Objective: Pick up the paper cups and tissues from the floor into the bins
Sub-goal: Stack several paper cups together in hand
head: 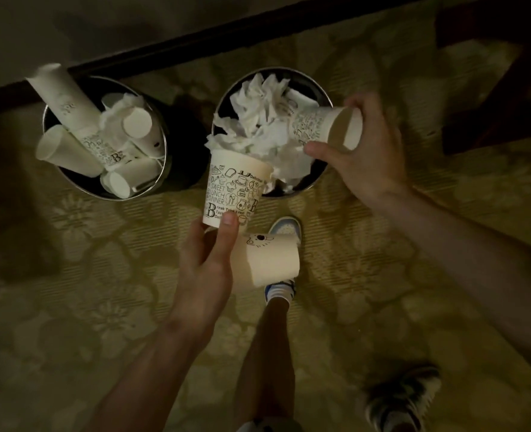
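Two round metal bins stand on the carpet by the wall. The left bin (164,157) holds several paper cups (71,151) and a bit of tissue. Crumpled tissues (264,120) fill the right bin (317,176). My left hand (205,266) grips two cups in front of the right bin: a printed cup (233,188) pinched upright under the thumb, and a plain cup with a bear face (270,260) lower in the fingers. My right hand (364,160) holds a printed cup (326,126) on its side over the right bin's rim, its mouth facing right.
A dark baseboard (195,48) runs along the wall behind the bins. Dark wooden furniture legs (491,98) stand at the upper right. My own leg and shoes (283,232) are below the bins on the patterned yellow carpet (102,291).
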Demonstrator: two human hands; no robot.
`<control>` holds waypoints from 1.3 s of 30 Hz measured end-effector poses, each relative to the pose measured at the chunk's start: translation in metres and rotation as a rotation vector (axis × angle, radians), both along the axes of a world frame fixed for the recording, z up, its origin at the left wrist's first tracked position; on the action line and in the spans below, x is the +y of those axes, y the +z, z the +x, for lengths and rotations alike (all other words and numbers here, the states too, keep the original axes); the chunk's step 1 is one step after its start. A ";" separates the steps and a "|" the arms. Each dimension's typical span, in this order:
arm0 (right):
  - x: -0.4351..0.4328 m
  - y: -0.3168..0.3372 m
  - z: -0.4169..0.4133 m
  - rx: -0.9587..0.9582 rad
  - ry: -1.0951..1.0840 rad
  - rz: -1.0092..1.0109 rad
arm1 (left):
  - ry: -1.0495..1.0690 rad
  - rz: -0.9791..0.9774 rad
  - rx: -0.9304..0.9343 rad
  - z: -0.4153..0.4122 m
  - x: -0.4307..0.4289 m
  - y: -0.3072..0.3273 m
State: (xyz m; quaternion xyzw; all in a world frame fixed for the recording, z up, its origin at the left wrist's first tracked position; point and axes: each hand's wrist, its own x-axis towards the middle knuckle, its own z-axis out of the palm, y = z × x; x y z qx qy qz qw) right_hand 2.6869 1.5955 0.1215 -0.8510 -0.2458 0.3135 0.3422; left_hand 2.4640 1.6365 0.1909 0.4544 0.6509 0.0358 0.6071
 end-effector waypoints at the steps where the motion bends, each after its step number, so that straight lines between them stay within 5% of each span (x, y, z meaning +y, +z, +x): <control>1: 0.012 -0.005 0.000 -0.066 0.037 -0.007 | 0.002 -0.006 0.004 -0.002 0.006 -0.004; 7: 0.048 -0.041 0.010 -0.276 0.281 -0.133 | 0.011 -0.026 -0.001 -0.004 0.040 -0.021; 22: 0.052 -0.055 0.010 -0.257 0.525 -0.251 | 0.131 -0.161 0.030 0.002 0.076 -0.065; 24: 0.047 -0.029 -0.003 -0.069 0.458 -0.202 | 0.177 -0.222 0.003 0.008 0.077 -0.064; 28: 0.033 0.002 -0.039 0.680 0.267 -0.222 | 0.247 -0.309 -0.090 0.023 0.078 -0.060; 32: 0.020 0.010 -0.045 0.826 0.123 -0.112 | 0.237 -0.356 -0.095 0.029 0.069 -0.059; 34: 0.017 0.011 -0.037 0.711 0.096 -0.103 | 0.194 -0.305 -0.046 0.030 0.071 -0.060; 39: 0.023 -0.005 -0.022 0.045 0.247 -0.167 | 0.229 -0.103 0.053 0.019 0.089 -0.063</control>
